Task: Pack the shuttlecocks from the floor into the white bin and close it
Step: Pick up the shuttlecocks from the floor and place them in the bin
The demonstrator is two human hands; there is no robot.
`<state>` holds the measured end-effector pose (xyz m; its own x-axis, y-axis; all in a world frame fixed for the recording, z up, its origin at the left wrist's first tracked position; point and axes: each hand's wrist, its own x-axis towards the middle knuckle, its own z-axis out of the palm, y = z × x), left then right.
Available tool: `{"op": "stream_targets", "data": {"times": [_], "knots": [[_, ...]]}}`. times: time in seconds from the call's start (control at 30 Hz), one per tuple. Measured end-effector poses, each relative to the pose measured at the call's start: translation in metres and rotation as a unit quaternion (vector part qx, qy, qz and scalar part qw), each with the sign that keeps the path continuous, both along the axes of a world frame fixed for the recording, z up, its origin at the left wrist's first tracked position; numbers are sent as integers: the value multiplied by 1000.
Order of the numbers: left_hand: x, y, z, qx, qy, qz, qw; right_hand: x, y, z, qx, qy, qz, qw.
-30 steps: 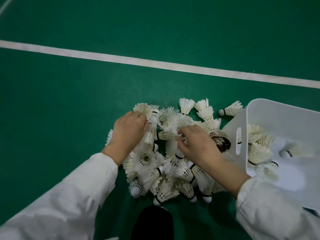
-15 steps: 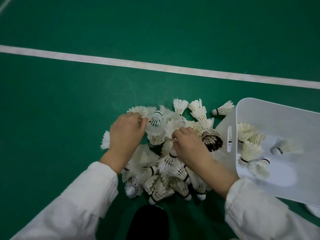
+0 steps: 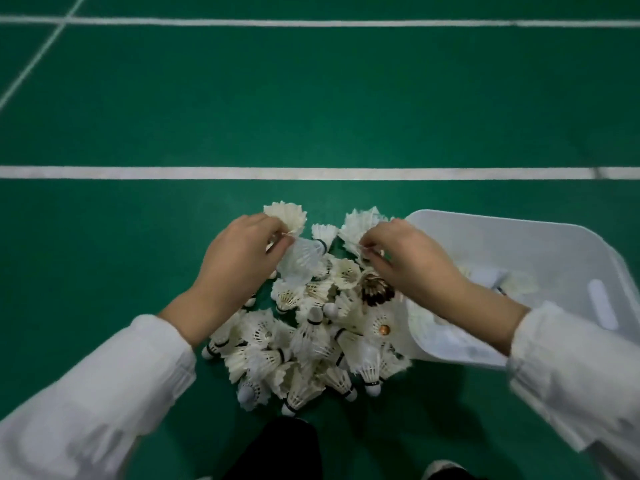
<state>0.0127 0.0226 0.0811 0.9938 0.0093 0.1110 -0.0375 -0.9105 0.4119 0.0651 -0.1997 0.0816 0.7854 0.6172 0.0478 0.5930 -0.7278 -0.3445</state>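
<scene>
down on the green court floor a heap of white feather shuttlecocks lay between the two forearms, with one dark brown shuttlecock near its right edge. the left hand was curled over the upper left of the heap, its fingertips pinched on a pale shuttlecock whose feather skirt fanned out above the knuckles; a second shuttlecock with a black band lay just under the same fingers, and whether it was gripped too could not be told. the right hand was likewise closed into a pinch at the upper right of the heap, holding the feathered edge of another shuttlecock that stuck out to the left of its fingers. the white bin stood open just right of the heap, touching the nearest shuttlecocks, with the right wrist crossing over its near wall. a few blurred shuttlecocks showed inside it, their number unclear. both arms wore white sleeves. a white court line ran across the floor beyond the heap, well apart from it. a dark shape sat at the bottom edge below the heap, too cropped to make out.
</scene>
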Motion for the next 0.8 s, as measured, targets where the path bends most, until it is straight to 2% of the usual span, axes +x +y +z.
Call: {"op": "stream_targets", "data": {"times": [0.17, 0.33, 0.47, 0.63, 0.8], "knots": [[31, -68, 43, 5, -17, -108, 994, 9, -86, 31, 12, 41, -90, 995], [53, -140, 33, -6, 1, -175, 985, -4, -152, -15, -1, 121, -172, 978], [63, -179, 2, -21, 43, -136, 990, -7, -155, -68, 9, 170, -163, 972], [54, -192, -31, -45, 12, -47, 998, 14, -127, -107, 31, 220, -161, 962], [41, -187, -49, -59, 13, -10, 998, 19, -117, -123, 19, 289, -162, 944]]}}
